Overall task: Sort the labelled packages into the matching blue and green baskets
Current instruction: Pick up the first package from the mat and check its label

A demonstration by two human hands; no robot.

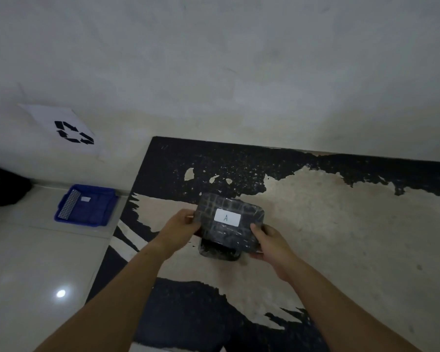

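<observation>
The blue basket (87, 205) sits on the pale tiled floor (36, 262) left of the worktop (328, 237); it holds a small white label (contents otherwise unclear). Both hands grip a black wrapped package (229, 222) labelled "A" above the worn, peeling worktop: left hand (182, 226) on its left edge, right hand (269, 242) on its right. A second dark package (219, 251) lies beneath. A recycling-symbol sheet (66, 130) hangs on the wall.

Glossy plastic-wrapped dark package (230, 222) with matt white paper label (227, 217), worn tabletop (328, 224) with flaking black coating, blue plastic basket (87, 205), shiny tiled floor (36, 262)
</observation>
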